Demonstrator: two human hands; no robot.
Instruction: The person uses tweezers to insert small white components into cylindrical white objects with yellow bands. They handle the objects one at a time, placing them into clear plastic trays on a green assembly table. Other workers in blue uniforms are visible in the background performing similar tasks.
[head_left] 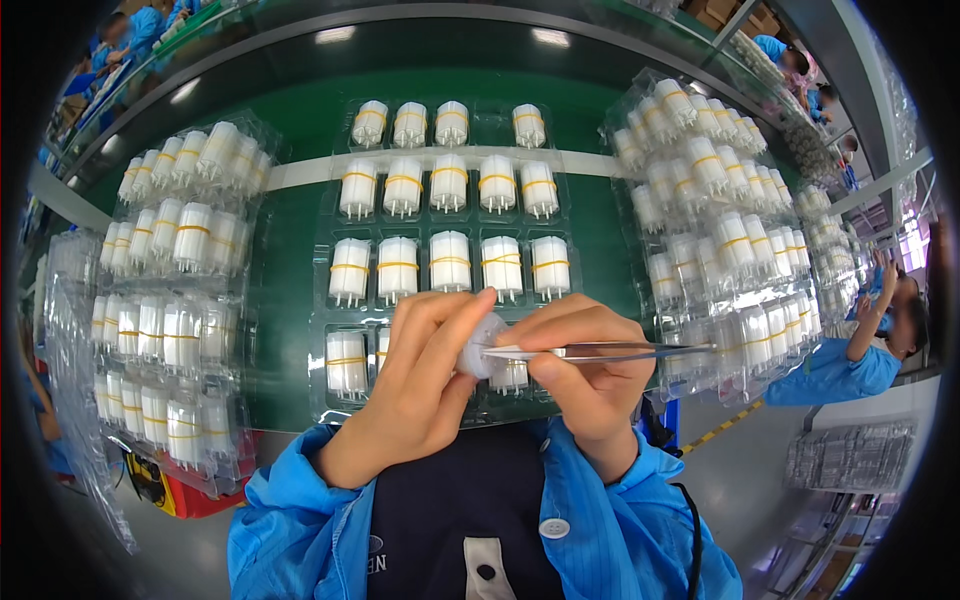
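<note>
My left hand (415, 375) is closed around a whitish, translucent cylindrical part (486, 332), its round end turned toward my right hand. In the fingers of my right hand (592, 365) is a pair of metal tweezers (640, 349) with pale tips. Those tips reach the cylinder's end; whether they grip something there cannot be made out. Just beyond my hands, a clear plastic tray (322, 270) holds rows of white cylinders (449, 262) with yellow bands and metal pins at one end. My hands cover part of the tray's nearest row.
Stacked clear trays of similar banded cylinders stand at the left (180, 235) and right (735, 240) on the green work surface (285, 340). A red bin (205, 497) sits below at the lower left. Co-workers in blue, one person (850, 370) at the right, are farther off.
</note>
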